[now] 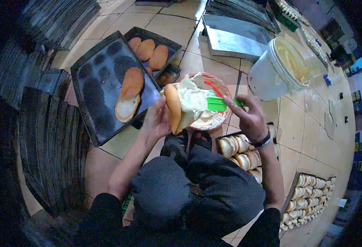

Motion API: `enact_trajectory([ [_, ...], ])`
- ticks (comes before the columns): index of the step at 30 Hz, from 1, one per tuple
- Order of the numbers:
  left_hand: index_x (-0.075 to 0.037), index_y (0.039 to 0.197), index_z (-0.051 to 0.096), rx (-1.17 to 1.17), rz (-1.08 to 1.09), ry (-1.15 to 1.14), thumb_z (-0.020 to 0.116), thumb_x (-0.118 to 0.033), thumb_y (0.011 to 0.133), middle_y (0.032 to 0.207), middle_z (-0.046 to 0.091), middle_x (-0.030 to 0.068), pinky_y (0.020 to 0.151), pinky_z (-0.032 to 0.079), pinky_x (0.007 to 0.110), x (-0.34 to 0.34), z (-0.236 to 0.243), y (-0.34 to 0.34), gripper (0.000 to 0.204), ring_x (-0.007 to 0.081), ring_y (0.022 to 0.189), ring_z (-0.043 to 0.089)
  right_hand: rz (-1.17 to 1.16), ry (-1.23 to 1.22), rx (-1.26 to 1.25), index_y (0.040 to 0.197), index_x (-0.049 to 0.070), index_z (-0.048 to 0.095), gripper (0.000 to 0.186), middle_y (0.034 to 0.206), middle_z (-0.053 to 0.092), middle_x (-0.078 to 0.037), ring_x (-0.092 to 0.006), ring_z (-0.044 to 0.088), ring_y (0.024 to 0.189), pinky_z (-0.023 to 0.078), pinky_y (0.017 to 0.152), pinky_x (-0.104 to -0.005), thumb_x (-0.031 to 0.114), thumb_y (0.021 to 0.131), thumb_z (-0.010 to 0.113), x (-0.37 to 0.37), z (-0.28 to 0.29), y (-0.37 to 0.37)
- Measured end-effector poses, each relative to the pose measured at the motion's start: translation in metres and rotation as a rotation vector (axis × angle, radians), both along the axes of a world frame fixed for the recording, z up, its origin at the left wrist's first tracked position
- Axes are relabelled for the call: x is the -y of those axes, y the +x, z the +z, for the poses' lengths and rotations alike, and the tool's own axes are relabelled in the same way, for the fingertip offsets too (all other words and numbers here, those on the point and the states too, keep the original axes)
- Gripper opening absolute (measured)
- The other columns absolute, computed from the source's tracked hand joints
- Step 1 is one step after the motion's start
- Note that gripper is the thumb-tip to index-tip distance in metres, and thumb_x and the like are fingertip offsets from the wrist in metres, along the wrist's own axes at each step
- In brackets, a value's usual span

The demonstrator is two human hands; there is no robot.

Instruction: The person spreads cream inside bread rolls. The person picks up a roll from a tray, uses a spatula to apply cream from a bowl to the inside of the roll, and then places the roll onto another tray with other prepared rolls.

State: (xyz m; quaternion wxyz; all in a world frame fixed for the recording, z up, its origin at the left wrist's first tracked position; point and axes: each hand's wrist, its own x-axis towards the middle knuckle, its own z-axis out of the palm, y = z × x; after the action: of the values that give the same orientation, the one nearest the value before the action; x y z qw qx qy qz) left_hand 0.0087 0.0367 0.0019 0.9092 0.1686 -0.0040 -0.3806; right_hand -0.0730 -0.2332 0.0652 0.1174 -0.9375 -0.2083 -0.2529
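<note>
My left hand point(157, 119) is closed round a split oval bun point(173, 105), held tilted over the near left rim of a red-and-white bowl point(223, 84). In my right hand point(252, 117) is a green spatula point(216, 104), its blade end covered in thick pale cream point(192, 99). The cream lies against the open side of the bun and hides the spatula's tip. More cream is smeared inside the bowl. Left of my hands, a dark baking tray point(92, 111) holds a split bun point(132, 83) beside a cut half showing its white inside.
Behind that tray, a second tray point(176, 48) carries several brown buns point(145, 50). A white bucket point(267, 78) stands at the right, near a metal pan point(238, 39). Trays of filled buns point(242, 148) sit by my right knee and farther right point(308, 197). Stacked dark trays point(51, 152) line the left.
</note>
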Motion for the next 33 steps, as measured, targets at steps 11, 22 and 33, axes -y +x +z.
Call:
enact_trajectory([
  [11, -0.007, 0.126, 0.045, -0.031, 0.081, -0.014, 0.068, -0.02, 0.084, 0.12, 0.057, 0.0097, 0.096, 0.048, 0.04, 0.007, 0.009, 0.014, 0.049, 0.0238, 0.109, 0.058, -0.121, 0.136, -0.23, 0.119, 0.018, 0.062, 0.057, 0.09, 0.059, -0.015, -0.0304, 0.06, 0.082, 0.05, 0.071, -0.0381, -0.004, 0.067, 0.055, -0.022, 0.042, -0.012],
  [22, -0.007, 0.114, 0.057, -0.058, 0.464, 0.304, 0.072, -0.014, 0.081, 0.103, 0.064, 0.0051, 0.083, 0.053, 0.032, 0.01, 0.012, 0.036, 0.036, 0.0181, 0.092, 0.064, -0.078, 0.395, -0.444, 0.122, 0.017, 0.059, 0.052, 0.092, 0.057, -0.018, -0.0333, 0.058, 0.083, 0.049, 0.072, -0.0402, 0.001, 0.073, 0.056, -0.005, -0.045, -0.04],
  [33, 0.002, 0.119, 0.055, 1.3, 0.674, 0.972, 0.088, -0.012, 0.059, 0.107, 0.066, 0.01, 0.086, 0.051, 0.031, 0.013, 0.025, 0.005, 0.07, 0.0182, 0.097, 0.063, -0.46, 0.193, -0.52, 0.129, 0.011, 0.052, 0.049, 0.08, 0.058, -0.017, -0.0306, 0.057, 0.074, 0.045, 0.06, -0.0366, 0.005, 0.08, 0.051, 0.028, -0.203, -0.127],
])
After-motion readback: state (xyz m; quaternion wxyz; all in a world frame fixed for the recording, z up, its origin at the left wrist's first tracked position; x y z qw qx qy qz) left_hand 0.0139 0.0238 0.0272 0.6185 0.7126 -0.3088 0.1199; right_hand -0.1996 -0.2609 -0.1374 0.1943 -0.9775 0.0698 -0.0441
